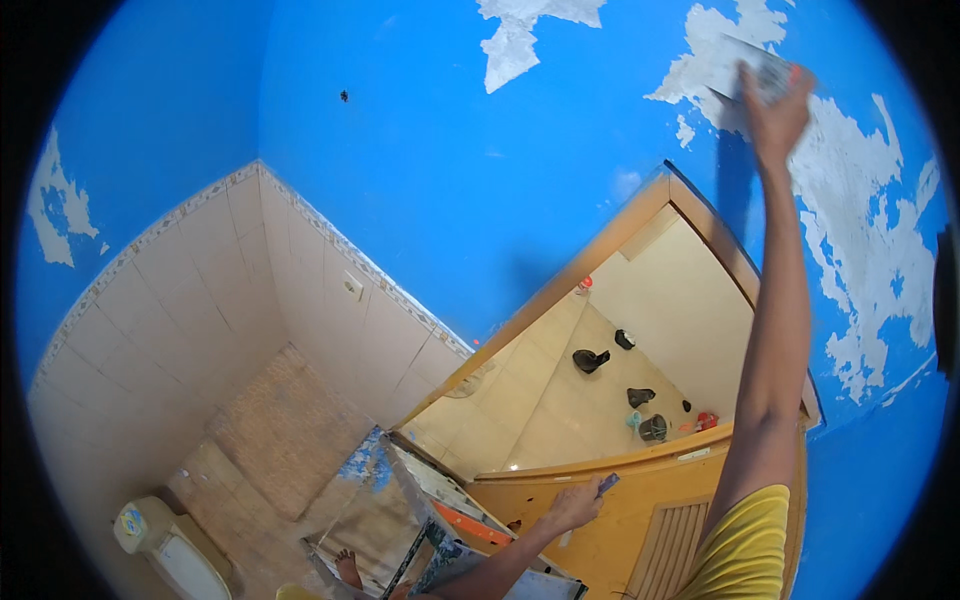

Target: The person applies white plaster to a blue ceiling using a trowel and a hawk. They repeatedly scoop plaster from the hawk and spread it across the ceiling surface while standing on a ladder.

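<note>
High at the right, my right hand (778,125) is raised against the blue wall (420,160), closed on a flat grey scraper (765,72). The scraper is blurred and lies over a patch of bare, whitish plaster (865,225) where the blue paint is gone. Lower down, in front of the wooden door (640,505), my left hand (575,506) is closed round a putty knife (607,485). Its blue-grey end sticks out above the fist, and a pale part shows beneath; the rest is hidden by the fingers.
A paint-stained metal stand (440,535) is below me, with a bare foot (347,568) on it. The wooden door frame (590,268) opens onto a tiled floor with several black bags and a dark bucket (652,428). A toilet (180,550) stands at lower left.
</note>
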`<state>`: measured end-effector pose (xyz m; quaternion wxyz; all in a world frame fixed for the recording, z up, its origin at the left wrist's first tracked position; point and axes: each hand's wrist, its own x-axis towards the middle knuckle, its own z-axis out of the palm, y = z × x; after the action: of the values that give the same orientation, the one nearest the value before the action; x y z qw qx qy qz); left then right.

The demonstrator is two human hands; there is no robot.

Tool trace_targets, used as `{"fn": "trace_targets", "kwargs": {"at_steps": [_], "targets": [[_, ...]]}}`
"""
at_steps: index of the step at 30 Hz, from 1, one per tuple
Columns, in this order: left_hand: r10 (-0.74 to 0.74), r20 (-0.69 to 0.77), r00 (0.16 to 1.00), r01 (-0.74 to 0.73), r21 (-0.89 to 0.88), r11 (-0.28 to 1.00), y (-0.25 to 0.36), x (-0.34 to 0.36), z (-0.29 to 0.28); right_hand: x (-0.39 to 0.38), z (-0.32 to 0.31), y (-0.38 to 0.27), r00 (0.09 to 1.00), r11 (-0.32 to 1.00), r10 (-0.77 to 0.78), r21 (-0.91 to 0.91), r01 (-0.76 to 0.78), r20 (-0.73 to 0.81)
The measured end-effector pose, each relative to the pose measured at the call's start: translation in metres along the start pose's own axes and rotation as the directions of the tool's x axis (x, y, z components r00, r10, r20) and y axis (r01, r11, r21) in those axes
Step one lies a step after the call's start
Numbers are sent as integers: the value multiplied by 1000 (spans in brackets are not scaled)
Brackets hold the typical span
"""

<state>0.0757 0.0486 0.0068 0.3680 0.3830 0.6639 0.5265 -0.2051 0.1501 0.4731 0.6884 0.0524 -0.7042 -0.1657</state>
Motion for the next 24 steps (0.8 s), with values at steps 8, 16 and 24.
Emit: {"fn": "trace_targets", "kwargs": {"at_steps": [8,16,24], "targets": [[27,-37,999,-24,85,996,-15,10,-2,-5,3,-38,986,996,57,63,-68,153],[15,7,1000,-16,25,1000,-18,9,14,-31,-76,-26,986,961,-108,-240,136,125],[22,44,999,-22,-5,1000,-11,12,5,-109,-55,-27,831,822,-403,-247,513,384]]}}
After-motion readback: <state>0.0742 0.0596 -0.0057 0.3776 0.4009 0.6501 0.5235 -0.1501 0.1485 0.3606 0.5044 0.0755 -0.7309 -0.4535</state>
